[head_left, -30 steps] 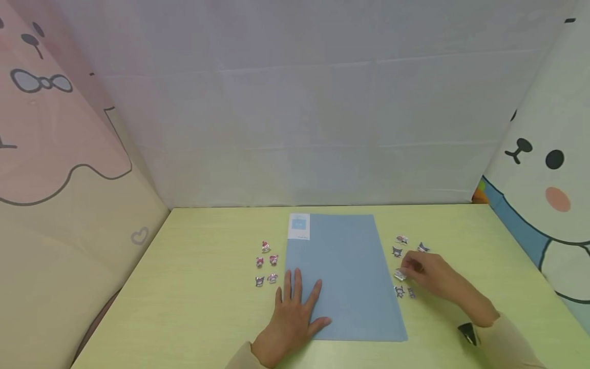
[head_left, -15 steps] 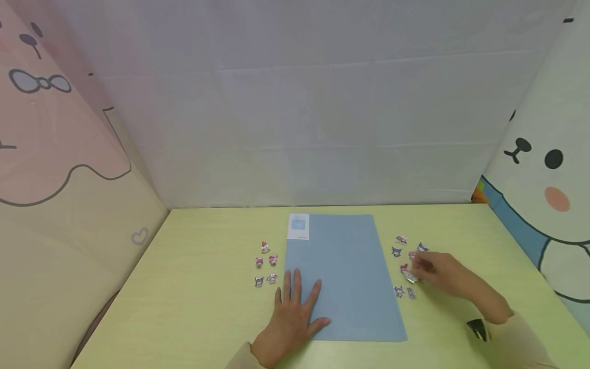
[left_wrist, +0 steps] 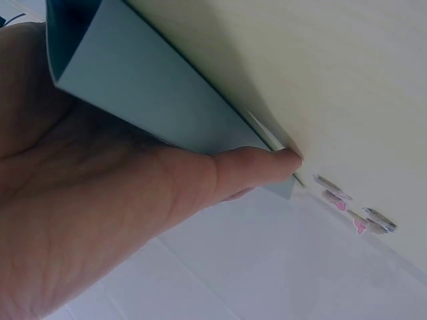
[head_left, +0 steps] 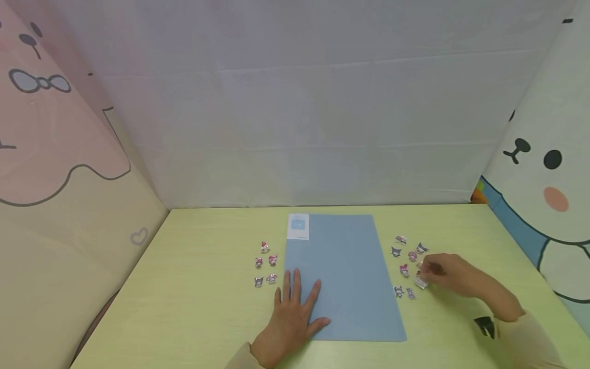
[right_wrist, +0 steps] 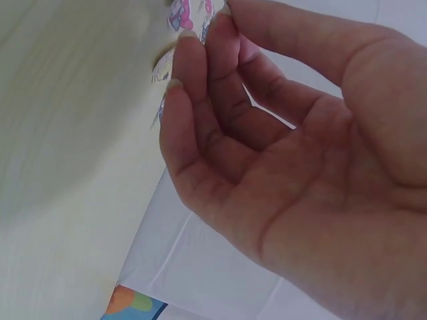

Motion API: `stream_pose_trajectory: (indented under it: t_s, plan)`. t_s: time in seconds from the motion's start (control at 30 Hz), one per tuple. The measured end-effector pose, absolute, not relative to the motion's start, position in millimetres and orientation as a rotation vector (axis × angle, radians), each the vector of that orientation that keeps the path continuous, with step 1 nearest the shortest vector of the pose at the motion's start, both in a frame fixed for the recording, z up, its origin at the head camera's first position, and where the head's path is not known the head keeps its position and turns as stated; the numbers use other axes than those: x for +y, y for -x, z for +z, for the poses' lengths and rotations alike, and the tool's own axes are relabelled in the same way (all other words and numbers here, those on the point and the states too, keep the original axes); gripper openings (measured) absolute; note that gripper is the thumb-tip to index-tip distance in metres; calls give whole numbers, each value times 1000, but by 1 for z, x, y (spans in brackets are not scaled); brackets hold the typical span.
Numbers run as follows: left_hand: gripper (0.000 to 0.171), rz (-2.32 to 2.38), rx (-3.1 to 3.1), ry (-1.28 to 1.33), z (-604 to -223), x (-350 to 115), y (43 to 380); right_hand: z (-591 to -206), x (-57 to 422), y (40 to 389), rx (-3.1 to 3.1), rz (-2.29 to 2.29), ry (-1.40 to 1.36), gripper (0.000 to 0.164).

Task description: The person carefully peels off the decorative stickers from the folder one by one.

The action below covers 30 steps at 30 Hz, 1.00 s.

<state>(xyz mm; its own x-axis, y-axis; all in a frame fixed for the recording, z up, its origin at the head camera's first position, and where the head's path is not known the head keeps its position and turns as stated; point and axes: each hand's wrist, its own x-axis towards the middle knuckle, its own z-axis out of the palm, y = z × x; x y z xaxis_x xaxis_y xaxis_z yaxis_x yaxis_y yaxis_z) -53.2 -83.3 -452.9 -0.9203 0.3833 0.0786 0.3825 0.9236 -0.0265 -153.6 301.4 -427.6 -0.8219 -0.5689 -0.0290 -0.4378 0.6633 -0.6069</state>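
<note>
My left hand (head_left: 292, 318) lies with spread, straight fingers on the lower left of a flat blue folder (head_left: 350, 277), which has a white label (head_left: 298, 227) in its far left corner. In the left wrist view the folder's edge (left_wrist: 153, 80) stands raised beside the hand. Right of the folder, my right hand (head_left: 451, 274) pinches a small whitish sticker (head_left: 420, 282) between thumb and fingertips; its picture is hidden. Several shiny cartoon stickers lie around that hand, among them a pink one (head_left: 404, 270) and a dark-eared one (head_left: 396, 251).
Left of the folder lies another group of stickers, including a red-and-white one (head_left: 265, 247) and a purple one (head_left: 259, 282). All rest on a pale yellow table (head_left: 212, 318). A white curtain (head_left: 295, 128) hangs behind it, with cartoon-printed cloths at both sides.
My right hand has slid to the right with the whitish sticker, uncovering pink stickers that it hid before. The left hand has stayed in place.
</note>
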Motion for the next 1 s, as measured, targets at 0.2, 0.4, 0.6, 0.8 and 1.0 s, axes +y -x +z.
stream_pose_trajectory:
  t_s: [0.2, 0.4, 0.6, 0.8, 1.0]
  plan:
    - [72, 31, -2976, 609, -454, -84, 54, -427, 307, 154, 2603, -886, 826, 13]
    - [72, 52, -2945, 612, -456, -83, 54, -427, 311, 156, 2533, -868, 764, 12]
    - [72, 62, -2933, 606, -458, -84, 55, -429, 311, 156, 2447, -918, 792, 13]
    - [72, 45, -2969, 597, -455, -83, 54, -429, 309, 157, 2479, -880, 762, 12]
    - [72, 24, -2990, 591, -456, -83, 54, -429, 306, 154, 2522, -851, 735, 11]
